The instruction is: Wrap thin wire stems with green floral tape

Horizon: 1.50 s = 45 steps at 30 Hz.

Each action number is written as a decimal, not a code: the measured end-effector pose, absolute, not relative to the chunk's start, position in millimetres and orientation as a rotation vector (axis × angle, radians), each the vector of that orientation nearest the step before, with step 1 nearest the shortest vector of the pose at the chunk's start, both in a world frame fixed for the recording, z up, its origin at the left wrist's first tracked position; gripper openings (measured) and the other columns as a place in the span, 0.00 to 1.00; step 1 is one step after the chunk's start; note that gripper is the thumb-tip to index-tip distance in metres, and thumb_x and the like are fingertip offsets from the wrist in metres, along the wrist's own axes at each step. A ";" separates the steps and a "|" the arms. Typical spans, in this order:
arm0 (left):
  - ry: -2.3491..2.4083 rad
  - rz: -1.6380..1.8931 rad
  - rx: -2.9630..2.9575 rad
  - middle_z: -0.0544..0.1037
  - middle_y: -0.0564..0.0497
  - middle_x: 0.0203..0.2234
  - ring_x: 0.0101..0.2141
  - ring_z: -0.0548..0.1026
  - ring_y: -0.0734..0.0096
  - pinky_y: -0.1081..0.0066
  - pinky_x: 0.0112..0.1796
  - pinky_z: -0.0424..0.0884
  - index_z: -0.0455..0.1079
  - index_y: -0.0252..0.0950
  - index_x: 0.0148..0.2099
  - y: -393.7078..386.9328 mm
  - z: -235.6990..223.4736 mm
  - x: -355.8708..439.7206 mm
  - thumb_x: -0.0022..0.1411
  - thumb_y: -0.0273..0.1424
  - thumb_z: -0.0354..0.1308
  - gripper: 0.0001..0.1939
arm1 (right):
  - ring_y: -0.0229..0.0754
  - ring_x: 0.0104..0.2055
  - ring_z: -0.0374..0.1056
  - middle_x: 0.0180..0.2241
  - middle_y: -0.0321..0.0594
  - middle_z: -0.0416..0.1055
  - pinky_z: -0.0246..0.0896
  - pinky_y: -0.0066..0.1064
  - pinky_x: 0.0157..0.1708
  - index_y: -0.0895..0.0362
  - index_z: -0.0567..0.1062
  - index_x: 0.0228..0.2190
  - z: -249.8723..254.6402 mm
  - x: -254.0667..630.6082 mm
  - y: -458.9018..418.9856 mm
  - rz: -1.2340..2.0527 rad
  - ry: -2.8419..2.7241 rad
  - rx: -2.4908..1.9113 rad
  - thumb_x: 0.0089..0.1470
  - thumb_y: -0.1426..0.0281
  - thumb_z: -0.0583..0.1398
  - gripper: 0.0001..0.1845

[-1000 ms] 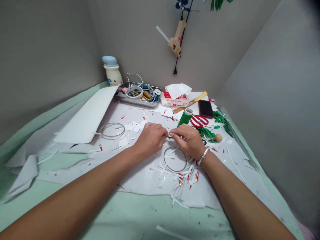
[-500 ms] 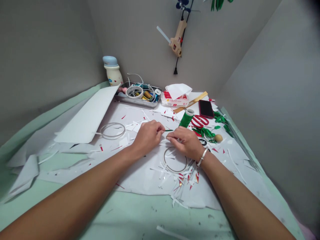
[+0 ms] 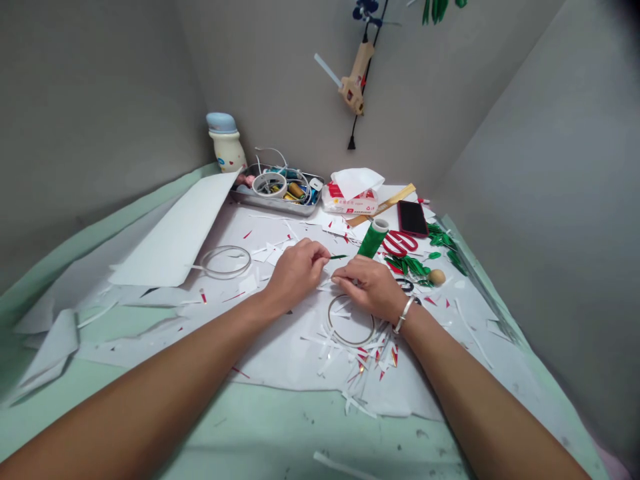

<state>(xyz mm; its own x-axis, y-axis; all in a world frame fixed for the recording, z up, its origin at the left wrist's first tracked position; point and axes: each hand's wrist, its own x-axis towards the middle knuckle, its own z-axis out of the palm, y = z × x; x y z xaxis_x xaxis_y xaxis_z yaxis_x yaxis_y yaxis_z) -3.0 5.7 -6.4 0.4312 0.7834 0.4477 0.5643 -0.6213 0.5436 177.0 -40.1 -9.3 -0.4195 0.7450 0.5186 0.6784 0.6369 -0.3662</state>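
Observation:
My left hand (image 3: 301,267) pinches a thin dark-green leaf-like piece (image 3: 339,257), which points right from the fingertips. Close beside it, my right hand (image 3: 369,283) has thumb and fingers pressed together; what they hold, if anything, is too small to make out. Just behind the right hand stands a tilted spool of green thread (image 3: 373,239), its lower end hidden by that hand. A ring-shaped coil (image 3: 351,320) lies on the paper below both hands. Shiny green leaf pieces (image 3: 407,265) lie right of the spool, near red-handled scissors (image 3: 400,243).
A metal tray (image 3: 280,203) of spools and tape, a tissue pack (image 3: 350,199) and a phone (image 3: 413,218) line the back. A glue gun (image 3: 356,80) hangs on the wall. White card (image 3: 175,230) and a wire coil (image 3: 225,261) lie left. Paper scraps (image 3: 370,360) litter the front.
The green piece in my left hand has turned slightly and shows a broader side. My right hand has barely shifted; everything else stays in place.

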 end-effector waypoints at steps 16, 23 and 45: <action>1.122 0.969 2.402 0.74 0.50 0.31 0.33 0.71 0.69 0.67 0.38 0.65 0.72 0.35 0.35 6.8 -6.2 -2.2 0.59 0.27 0.52 0.07 | 0.38 0.30 0.64 0.26 0.37 0.74 0.59 0.30 0.35 0.56 0.77 0.32 -8.1 178.3 -40.0 0.115 -2.196 -1.101 0.56 0.70 0.58 0.08; 0.809 0.794 2.500 0.75 0.52 0.30 0.33 0.71 0.71 0.67 0.40 0.64 0.72 0.37 0.35 -2.3 -4.1 0.3 0.58 0.25 0.53 0.07 | 0.38 0.31 0.66 0.28 0.38 0.74 0.60 0.30 0.34 0.56 0.77 0.30 -11.4 194.5 -31.7 0.140 -1.893 -1.232 0.57 0.69 0.57 0.09; 1.047 1.029 2.208 0.75 0.51 0.32 0.35 0.72 0.71 0.71 0.37 0.67 0.72 0.36 0.36 3.2 -2.4 -1.9 0.59 0.30 0.53 0.07 | 0.38 0.31 0.66 0.28 0.37 0.75 0.60 0.29 0.34 0.55 0.78 0.31 -14.2 187.4 -35.2 0.227 -2.166 -1.176 0.54 0.72 0.58 0.07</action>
